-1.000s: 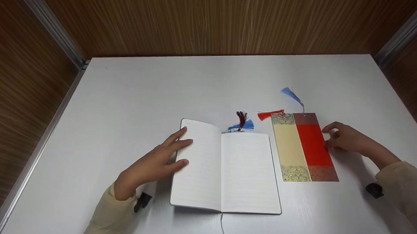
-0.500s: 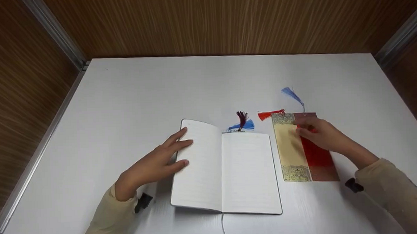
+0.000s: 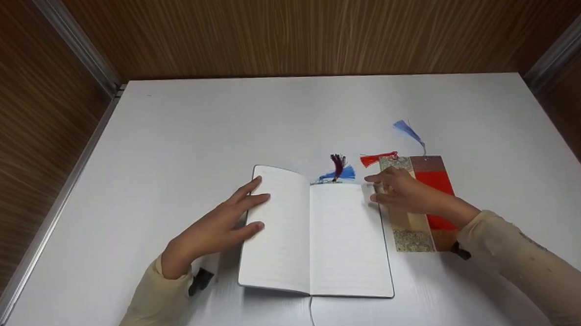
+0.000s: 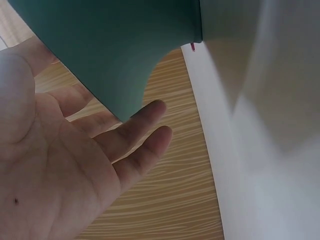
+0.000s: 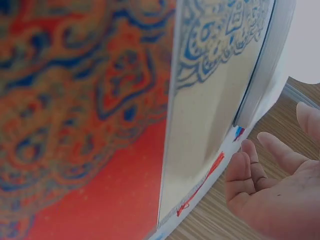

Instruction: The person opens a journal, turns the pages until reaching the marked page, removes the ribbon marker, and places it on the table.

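Note:
An open notebook (image 3: 350, 243) with blank lined pages lies in the head view. Its left half is raised in my left hand (image 3: 207, 232), thumb and two fingers over the page. The left wrist view shows the green cover (image 4: 125, 55) from below, with other fingertips on its outer side. My right hand (image 3: 407, 192) hovers with empty, spread fingers at the notebook's upper right corner. Beneath that hand lie a cream bookmark (image 3: 412, 241) and a red bookmark (image 3: 432, 180) side by side, partly covered. In the right wrist view, the fingers (image 5: 282, 152) are near the page edges.
A red tassel (image 3: 376, 159) and a pale blue tassel (image 3: 407, 129) extend from the bookmarks. Blue (image 3: 346, 173) and dark maroon tassels (image 3: 338, 166) stick out above the notebook. A ribbon (image 3: 312, 314) hangs below its spine. Wood-grain panels (image 3: 314, 29) border the white table.
My right hand has moved left, from beside the red bookmark across both bookmarks to the notebook's right page. My left hand has stayed on the left half.

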`<state>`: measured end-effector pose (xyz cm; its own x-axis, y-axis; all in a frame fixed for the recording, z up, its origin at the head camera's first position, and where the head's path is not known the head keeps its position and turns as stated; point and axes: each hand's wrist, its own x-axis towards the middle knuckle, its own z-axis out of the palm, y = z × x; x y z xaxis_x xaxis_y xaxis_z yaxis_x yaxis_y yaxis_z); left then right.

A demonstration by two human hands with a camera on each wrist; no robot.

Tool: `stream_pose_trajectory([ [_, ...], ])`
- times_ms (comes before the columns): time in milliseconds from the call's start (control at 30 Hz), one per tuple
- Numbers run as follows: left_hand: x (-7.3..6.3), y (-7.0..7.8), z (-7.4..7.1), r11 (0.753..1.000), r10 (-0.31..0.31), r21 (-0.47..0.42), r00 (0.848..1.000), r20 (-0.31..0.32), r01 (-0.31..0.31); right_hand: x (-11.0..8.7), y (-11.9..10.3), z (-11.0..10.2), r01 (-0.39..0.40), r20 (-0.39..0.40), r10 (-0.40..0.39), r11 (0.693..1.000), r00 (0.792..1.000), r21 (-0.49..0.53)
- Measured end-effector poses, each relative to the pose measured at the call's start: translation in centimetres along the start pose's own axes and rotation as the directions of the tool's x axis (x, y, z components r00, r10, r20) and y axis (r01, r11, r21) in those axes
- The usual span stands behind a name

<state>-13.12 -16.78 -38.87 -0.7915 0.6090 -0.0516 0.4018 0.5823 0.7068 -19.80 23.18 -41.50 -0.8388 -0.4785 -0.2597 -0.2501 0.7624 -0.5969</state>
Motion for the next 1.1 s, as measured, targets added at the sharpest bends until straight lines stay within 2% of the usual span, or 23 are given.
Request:
stream_pose_trajectory([
  [233, 0.1, 0.2, 0.0, 1.000, -0.008, -0.002, 1.000, -0.001, 0.008, 0.4, -0.5, 0.6, -0.036, 0.024, 0.038, 0.996, 0.999, -0.087],
  [433, 0.1, 0.4, 0.0, 1.000, -0.014, 0.003, 1.000, 0.006, 0.014, 0.5, -0.7, 0.8, -0.053, -0.032, 0.051, 0.995, 0.998, -0.084],
  [633, 0.0, 0.5, 0.0, 0.999, -0.029, 0.013, 0.999, 0.013, 0.029, 0.4, -0.7, 0.9, -0.010, -0.086, 0.004, 0.998, 0.996, -0.067],
  [800, 0.0, 0.4, 0.0, 1.000, -0.019, 0.022, 1.000, 0.009, 0.019, 0.3, -0.7, 1.1, 0.014, -0.068, -0.020, 0.996, 0.997, -0.093],
  [967, 0.0, 0.3, 0.0, 1.000, -0.012, 0.019, 1.000, 0.005, 0.012, 0.5, -0.6, 1.1, -0.031, -0.070, 0.030, 0.999, 0.997, -0.016],
  [1100, 0.1, 0.2, 0.0, 1.000, -0.009, 0.022, 1.000, 0.009, 0.009, 0.4, -0.5, 0.6, -0.088, -0.034, 0.091, 0.994, 0.995, 0.071],
])
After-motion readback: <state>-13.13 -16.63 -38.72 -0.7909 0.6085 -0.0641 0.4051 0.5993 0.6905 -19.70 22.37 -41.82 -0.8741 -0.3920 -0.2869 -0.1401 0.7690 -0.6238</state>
